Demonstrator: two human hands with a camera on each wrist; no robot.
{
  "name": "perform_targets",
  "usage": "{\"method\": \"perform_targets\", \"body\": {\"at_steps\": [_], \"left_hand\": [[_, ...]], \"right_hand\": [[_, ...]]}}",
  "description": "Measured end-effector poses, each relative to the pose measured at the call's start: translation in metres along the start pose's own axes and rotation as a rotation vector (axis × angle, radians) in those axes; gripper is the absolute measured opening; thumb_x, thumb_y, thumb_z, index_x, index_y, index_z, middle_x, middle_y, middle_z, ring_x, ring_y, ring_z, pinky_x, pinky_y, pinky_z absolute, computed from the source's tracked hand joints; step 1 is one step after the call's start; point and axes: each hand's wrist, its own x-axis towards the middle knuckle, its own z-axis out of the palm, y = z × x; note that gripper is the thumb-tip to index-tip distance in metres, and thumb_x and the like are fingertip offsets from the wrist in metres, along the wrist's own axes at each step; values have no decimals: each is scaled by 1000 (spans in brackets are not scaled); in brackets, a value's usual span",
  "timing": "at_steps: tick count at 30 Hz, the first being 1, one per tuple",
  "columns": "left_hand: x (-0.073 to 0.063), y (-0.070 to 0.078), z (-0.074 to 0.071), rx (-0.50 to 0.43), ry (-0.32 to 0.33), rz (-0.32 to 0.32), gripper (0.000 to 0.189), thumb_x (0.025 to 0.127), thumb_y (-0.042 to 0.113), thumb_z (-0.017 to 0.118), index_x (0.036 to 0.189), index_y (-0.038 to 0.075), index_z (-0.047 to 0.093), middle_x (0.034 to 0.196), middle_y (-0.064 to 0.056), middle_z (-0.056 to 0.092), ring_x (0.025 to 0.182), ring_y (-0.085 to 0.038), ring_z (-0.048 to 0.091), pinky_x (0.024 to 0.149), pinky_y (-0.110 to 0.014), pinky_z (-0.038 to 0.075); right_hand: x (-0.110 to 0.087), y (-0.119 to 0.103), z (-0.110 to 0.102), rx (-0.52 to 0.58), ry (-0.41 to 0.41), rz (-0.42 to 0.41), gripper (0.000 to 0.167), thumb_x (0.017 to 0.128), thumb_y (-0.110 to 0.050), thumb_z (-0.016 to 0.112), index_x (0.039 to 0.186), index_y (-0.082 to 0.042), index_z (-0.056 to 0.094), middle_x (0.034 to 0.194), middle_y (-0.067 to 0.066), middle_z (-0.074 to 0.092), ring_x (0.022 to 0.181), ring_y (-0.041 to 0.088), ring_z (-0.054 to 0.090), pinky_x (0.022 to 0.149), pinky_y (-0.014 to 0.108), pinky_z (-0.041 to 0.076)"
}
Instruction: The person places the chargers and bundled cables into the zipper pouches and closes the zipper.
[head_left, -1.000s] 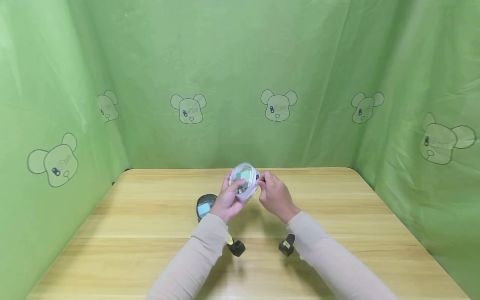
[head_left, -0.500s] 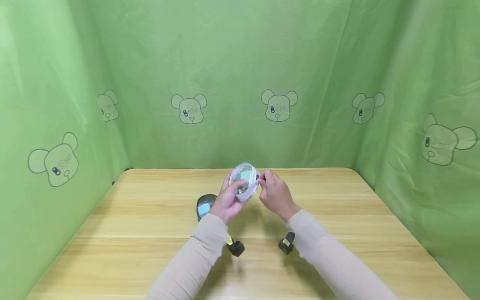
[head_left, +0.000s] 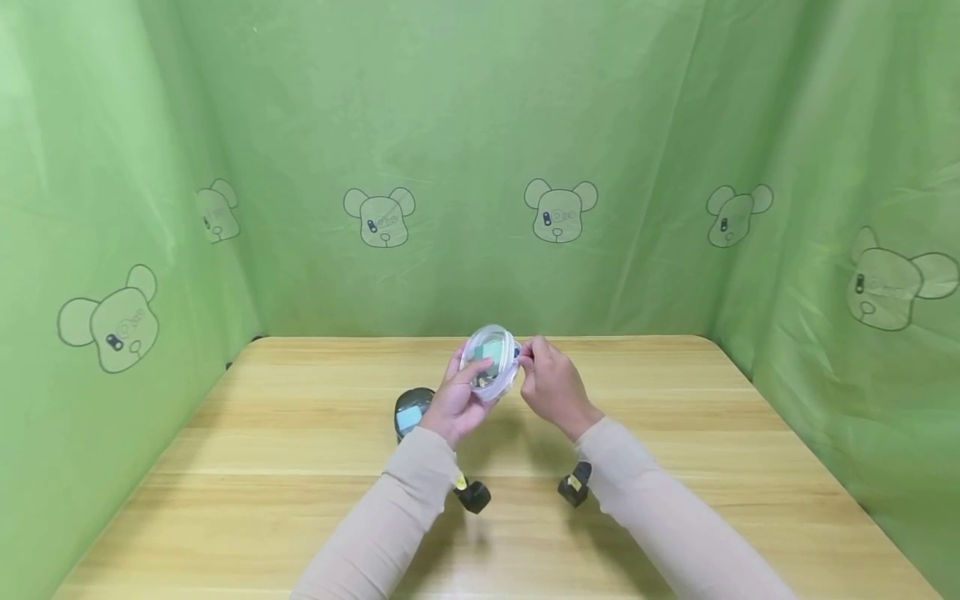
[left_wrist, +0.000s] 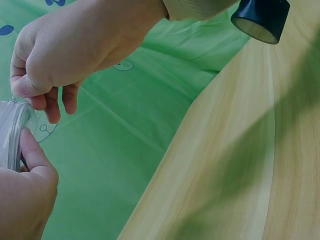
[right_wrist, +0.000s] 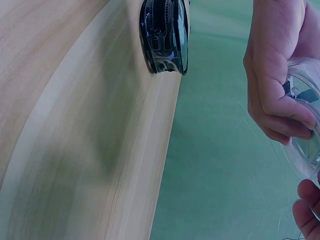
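My left hand (head_left: 457, 400) grips a clear round plastic container (head_left: 491, 367) above the table, its thumb lying across the face. A teal piece shows inside it. At the container's right edge the bent fingers of my right hand (head_left: 553, 383) pinch, close by a small blue spot. In the left wrist view the right hand (left_wrist: 70, 55) has thumb and forefinger together right at the clear rim (left_wrist: 22, 120); what lies between those tips is hidden. The left fingers (right_wrist: 292, 112) curl round the container in the right wrist view.
A rounded black object (head_left: 412, 410) with a light blue patch stands on the wooden table (head_left: 285, 467), left of my left hand. Small black devices (head_left: 474, 497) hang under both wrists. Green cloth (head_left: 465, 108) with bear-head outlines encloses the back and sides.
Both hands and the container stay nearly in place. The whole view drifts very slightly; the right fingers remain at the container's edge.
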Motion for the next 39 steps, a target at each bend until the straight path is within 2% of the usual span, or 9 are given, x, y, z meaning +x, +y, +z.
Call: {"method": "perform_targets", "body": {"at_steps": [8,16,22,34,39], "left_hand": [[-1,0,-2,-14,4,-9,65,92,-6,54,143,31,35,144,-17,36,122,-31,50,96,-38,50],[-2,0,-2,16,19,-28,62,92,-4,55,140,31,38,144,-14,36,117,-29,53,95,-38,51],[-2,1,-3,28,9,-29,60,92,-4,53,139,31,38,145,-13,37,114,-27,55,94,-38,52],[-2,2,-2,38,13,-40,59,92,-3,55,138,31,37,144,-14,37,115,-27,54,93,-37,52],[0,3,-4,-15,3,-40,48,95,0,52,131,28,39,143,-12,39,115,-27,53,92,-38,53]], "right_hand": [[0,2,0,2,5,-1,6,84,4,57,88,3,52,74,11,54,61,23,52,56,35,53],[1,1,-2,4,36,48,14,81,8,62,86,0,52,73,10,54,60,23,51,54,36,52],[1,1,-4,12,10,68,8,85,4,60,87,2,52,74,10,54,60,23,51,54,35,52],[2,4,-3,13,19,57,8,85,4,58,87,2,51,74,11,53,61,24,52,54,37,52],[1,5,-3,34,6,59,4,86,3,55,88,3,52,75,11,52,63,25,52,57,37,52]]}}
